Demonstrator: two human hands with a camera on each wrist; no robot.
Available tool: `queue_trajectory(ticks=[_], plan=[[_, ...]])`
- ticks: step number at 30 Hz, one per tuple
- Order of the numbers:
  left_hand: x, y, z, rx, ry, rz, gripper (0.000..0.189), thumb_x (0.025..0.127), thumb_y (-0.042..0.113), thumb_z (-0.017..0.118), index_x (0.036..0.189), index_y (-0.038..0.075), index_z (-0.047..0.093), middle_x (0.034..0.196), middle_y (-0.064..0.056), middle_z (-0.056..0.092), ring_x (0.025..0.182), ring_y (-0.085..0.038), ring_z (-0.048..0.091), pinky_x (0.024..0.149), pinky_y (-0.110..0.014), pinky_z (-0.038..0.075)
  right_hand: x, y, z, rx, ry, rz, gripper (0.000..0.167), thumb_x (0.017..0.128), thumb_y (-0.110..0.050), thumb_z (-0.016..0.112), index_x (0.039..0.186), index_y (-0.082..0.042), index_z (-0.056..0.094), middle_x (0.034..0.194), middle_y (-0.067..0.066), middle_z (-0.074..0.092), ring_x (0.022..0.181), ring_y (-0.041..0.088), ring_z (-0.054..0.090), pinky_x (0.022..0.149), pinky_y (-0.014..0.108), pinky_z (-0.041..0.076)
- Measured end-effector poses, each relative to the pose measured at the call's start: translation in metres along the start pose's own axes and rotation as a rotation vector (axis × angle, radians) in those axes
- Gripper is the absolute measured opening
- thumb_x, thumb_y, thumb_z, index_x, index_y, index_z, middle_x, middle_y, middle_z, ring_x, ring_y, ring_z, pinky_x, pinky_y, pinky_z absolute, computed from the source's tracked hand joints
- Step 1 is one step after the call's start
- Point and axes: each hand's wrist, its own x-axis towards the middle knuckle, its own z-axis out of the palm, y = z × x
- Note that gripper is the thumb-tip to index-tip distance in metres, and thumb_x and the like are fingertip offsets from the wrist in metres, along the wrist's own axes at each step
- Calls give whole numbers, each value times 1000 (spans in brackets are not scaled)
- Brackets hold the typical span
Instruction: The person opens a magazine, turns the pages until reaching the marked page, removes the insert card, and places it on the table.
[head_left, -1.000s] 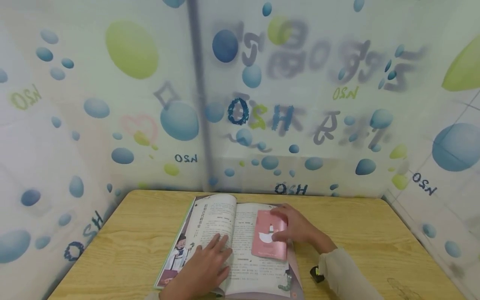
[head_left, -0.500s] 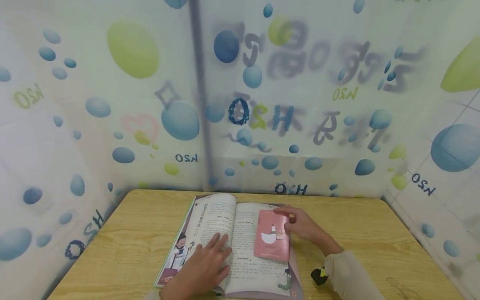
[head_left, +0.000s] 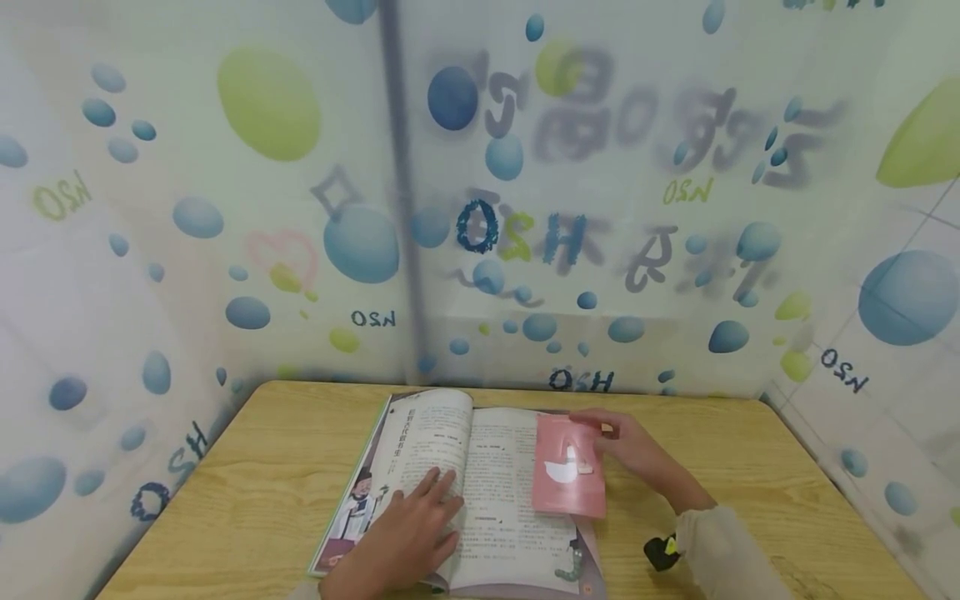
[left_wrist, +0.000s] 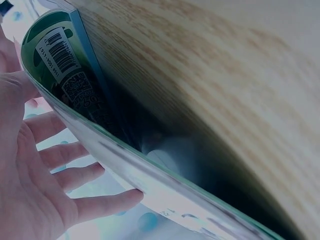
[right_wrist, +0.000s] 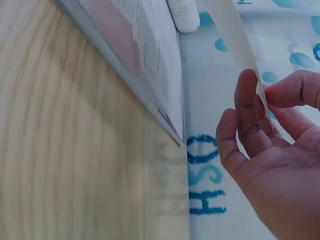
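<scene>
An open magazine point(head_left: 495, 550) with printed text lies on the table. My left hand point(head_left: 408, 529) rests on its left page, fingers spread; in the left wrist view the straight fingers of the left hand point(left_wrist: 65, 175) lie against the page, and a barcode point(left_wrist: 60, 55) shows on the green back cover. Over the right page, my right hand point(head_left: 637, 450) pinches the right edge of a thin pink card point(head_left: 551, 492) printed with a white shape. Seen from the right wrist, the thumb and fingers of the right hand point(right_wrist: 275, 145) grip the card's pale back point(right_wrist: 232, 37).
A small black object point(head_left: 660, 552) with a yellow part is by the right sleeve point(head_left: 723, 550). The wooden table point(head_left: 262, 467) reaches a wall sheet point(head_left: 300, 200) with blue and green spots at the back, and similar sheets stand at both sides.
The pink card has shifted right with my right hand and now reaches past the page's right edge. The right sleeve and the black object have moved right too. My left hand stays put.
</scene>
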Motion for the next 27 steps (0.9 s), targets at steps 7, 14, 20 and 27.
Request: queue_trajectory(ticks=[7, 14, 20, 27], plan=[[1, 0, 0, -2, -4, -1, 41, 93, 37, 64, 125, 11, 68, 144, -16, 52, 133, -39, 48, 79, -66, 51, -12, 5, -25, -55, 11, -7, 40, 96, -3, 54, 135, -7, 60, 143, 16, 53, 128, 37, 49, 100, 48, 47], [1, -1, 2, 16, 20, 11, 40, 92, 37, 65, 123, 11, 68, 143, -16, 52, 131, -39, 49, 77, -65, 52, -26, 9, -48, -108, 14, -9, 41, 94, 1, 53, 134, -1, 59, 141, 20, 53, 125, 38, 50, 95, 41, 49], [1, -1, 3, 15, 23, 7, 40, 92, 37, 64, 123, 11, 68, 144, -15, 52, 132, -39, 49, 78, -65, 52, -35, 23, -64, -132, -5, -70, 39, 93, 4, 53, 132, 2, 60, 136, 22, 57, 123, 37, 52, 89, 26, 49], [1, -1, 3, -2, 15, 5, 40, 92, 37, 65, 123, 11, 68, 144, -15, 52, 132, -40, 49, 78, -66, 51, -41, 42, -72, -154, -68, -70, 38, 93, 4, 54, 131, 5, 59, 134, 26, 56, 116, 30, 54, 84, 22, 50]])
